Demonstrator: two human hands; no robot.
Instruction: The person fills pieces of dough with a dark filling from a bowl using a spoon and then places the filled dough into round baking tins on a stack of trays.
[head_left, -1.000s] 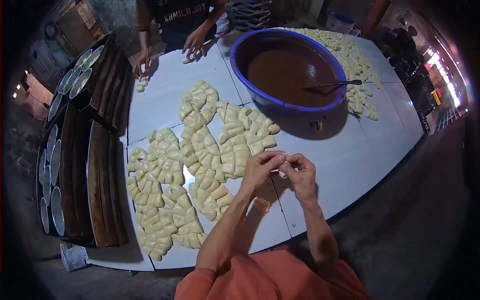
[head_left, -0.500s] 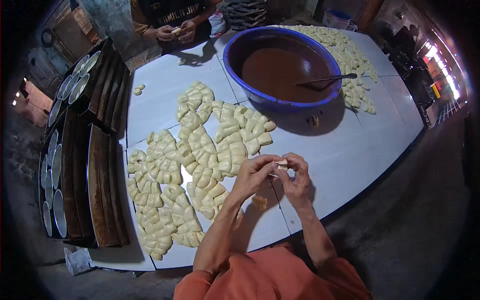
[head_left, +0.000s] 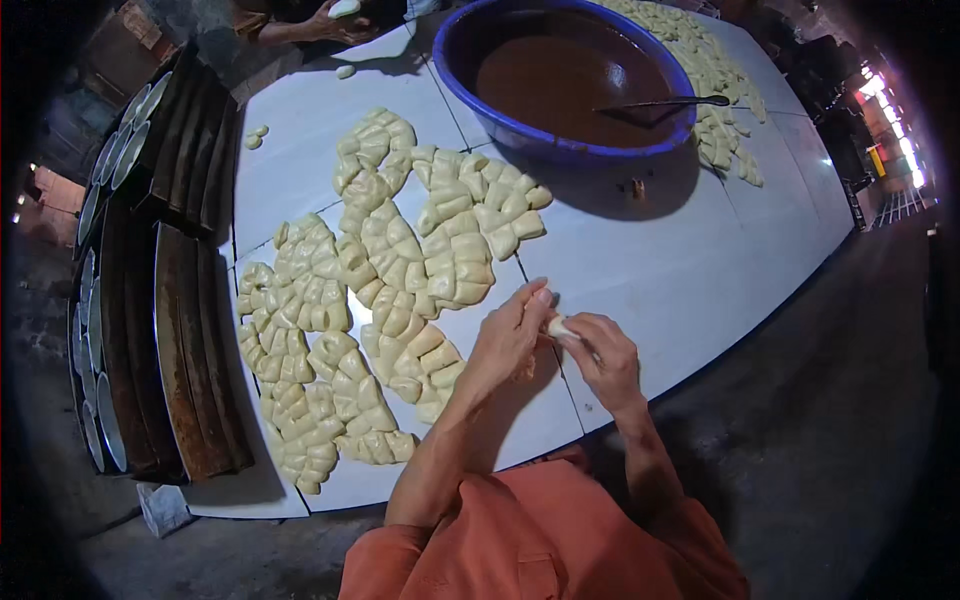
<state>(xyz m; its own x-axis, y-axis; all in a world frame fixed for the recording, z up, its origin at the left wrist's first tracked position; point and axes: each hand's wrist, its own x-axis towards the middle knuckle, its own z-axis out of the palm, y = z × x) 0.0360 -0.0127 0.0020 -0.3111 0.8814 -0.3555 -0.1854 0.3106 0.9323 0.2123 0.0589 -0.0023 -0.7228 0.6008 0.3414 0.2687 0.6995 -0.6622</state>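
Observation:
Above the white table, near its front edge, my left hand (head_left: 510, 335) and my right hand (head_left: 606, 358) meet around a small piece of pale dough (head_left: 557, 326). The fingers of both hands are closed on it, and they hide most of it. To the left of my left hand lie many glossy pale dough pieces (head_left: 390, 250), packed side by side in patches. Beyond my hands stands a blue basin (head_left: 480, 118) of smooth brown paste (head_left: 560, 85). A dark spoon (head_left: 665, 102) rests in the paste with its handle over the right rim.
Stacked dark metal trays with round pans (head_left: 130, 150) line the table's left side. More dough pieces (head_left: 715, 125) cover the far right corner. A co-worker's hand (head_left: 345, 22) holds pale dough at the far edge. Bare white tabletop (head_left: 700, 270) shows to my right.
The view has tilted, so table and basin sit higher in the picture. My hands have drawn slightly apart, showing more of the dough. The co-worker's hands have shifted.

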